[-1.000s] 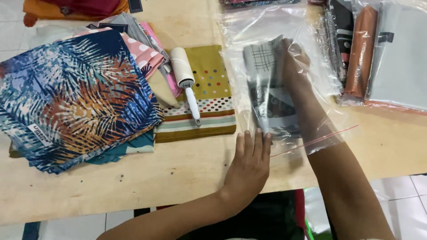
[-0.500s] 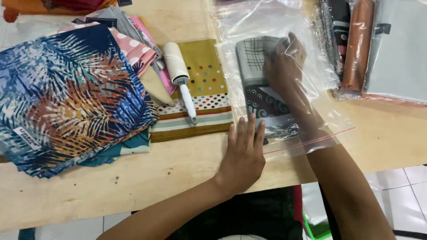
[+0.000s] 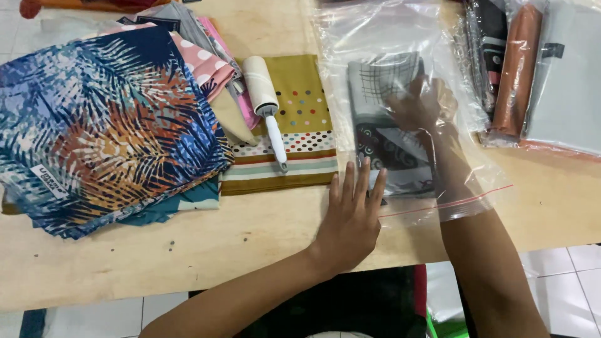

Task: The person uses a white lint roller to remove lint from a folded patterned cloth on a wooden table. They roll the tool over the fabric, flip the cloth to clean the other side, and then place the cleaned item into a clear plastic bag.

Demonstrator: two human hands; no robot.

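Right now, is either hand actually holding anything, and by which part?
The right hand is inside the clear plastic bag, gripping the folded grey patterned cloth at its right edge. The left hand holds nothing; it lies flat on the bag's open end.

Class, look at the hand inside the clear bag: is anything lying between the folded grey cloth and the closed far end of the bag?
Nothing visible. The right hand presses the folded grey cloth inside the clear bag; beyond the cloth the bag looks empty.
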